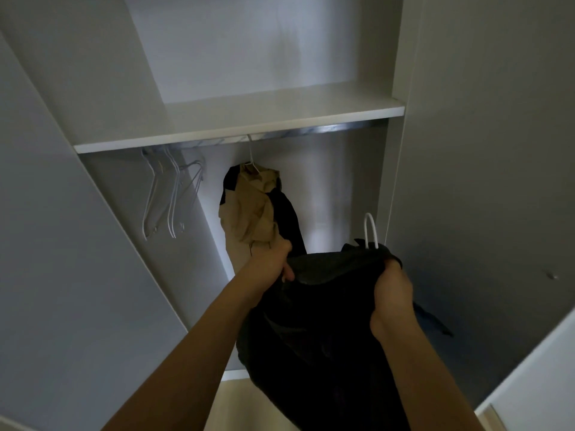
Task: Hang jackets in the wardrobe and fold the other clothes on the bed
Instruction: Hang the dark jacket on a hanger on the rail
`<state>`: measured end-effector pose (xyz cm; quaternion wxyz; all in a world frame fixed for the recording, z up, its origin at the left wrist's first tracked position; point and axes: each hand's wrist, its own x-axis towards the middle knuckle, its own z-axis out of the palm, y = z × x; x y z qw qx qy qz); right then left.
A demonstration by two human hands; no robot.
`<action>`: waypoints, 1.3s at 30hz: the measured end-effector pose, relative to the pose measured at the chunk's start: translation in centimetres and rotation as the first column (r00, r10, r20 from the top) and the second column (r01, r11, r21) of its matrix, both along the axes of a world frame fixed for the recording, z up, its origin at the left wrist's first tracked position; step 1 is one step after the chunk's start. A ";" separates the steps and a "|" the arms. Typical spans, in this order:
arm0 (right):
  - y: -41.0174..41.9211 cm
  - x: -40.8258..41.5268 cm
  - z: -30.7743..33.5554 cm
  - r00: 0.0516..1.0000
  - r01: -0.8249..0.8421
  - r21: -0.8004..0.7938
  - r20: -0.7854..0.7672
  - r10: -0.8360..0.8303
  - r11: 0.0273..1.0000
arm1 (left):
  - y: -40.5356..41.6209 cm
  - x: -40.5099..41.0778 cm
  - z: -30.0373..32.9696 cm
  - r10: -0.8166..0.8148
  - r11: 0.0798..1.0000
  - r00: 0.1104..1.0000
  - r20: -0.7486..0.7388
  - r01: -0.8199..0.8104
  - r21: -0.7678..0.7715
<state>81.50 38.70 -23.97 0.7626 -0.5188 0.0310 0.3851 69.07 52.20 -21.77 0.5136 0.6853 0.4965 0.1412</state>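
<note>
Both hands grip a dark jacket (314, 306) held up before the open wardrobe (236, 132): the left hand (273, 259) clutches one shoulder, the right hand (393, 293) the other, with a white hanger hook (371, 230) poking up from its collar. A tan jacket (249, 206) hangs on the rail (311, 131), with empty hangers (168, 194) further left.

Bare hangers (169, 194) left on rail (311, 130) under shelf (236, 126), hung jacket (252, 206) mid-rail.
</note>
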 end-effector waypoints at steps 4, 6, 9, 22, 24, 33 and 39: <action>-0.2 -0.4 -0.2 1.000 -0.002 -0.005 0.001 0.002 1.000 | -1.8 0.5 0.6 -0.099 0.926 0.993 0.069 0.117 -0.358; -0.3 -0.6 -0.6 0.999 -0.021 0.013 0.029 0.020 1.000 | -2.0 1.3 0.5 -0.042 0.903 0.995 0.093 0.078 -0.423; -1.1 0.2 -1.0 0.975 -0.151 -0.001 0.165 0.149 0.988 | -1.3 2.7 0.1 0.084 0.981 0.991 0.105 -0.064 -0.181; -1.6 1.6 -1.5 0.727 -0.434 -0.154 0.523 0.446 0.888 | 0.3 3.0 9.8 -0.655 0.494 0.676 -0.338 0.721 0.486; -1.3 0.9 -0.9 0.674 -0.475 -0.183 0.553 0.490 0.861 | -0.5 3.4 9.9 -0.693 0.535 0.677 -0.250 0.714 0.450; 0.0 0.1 -0.5 0.686 -0.319 -0.201 0.626 0.372 0.926 | -0.7 2.5 9.6 -0.654 0.654 0.746 -0.125 0.641 0.401; 1.0 0.5 -2.3 0.846 0.003 -0.063 0.533 0.031 0.998 | -1.3 -0.7 5.5 -0.347 0.870 0.936 0.055 0.300 0.391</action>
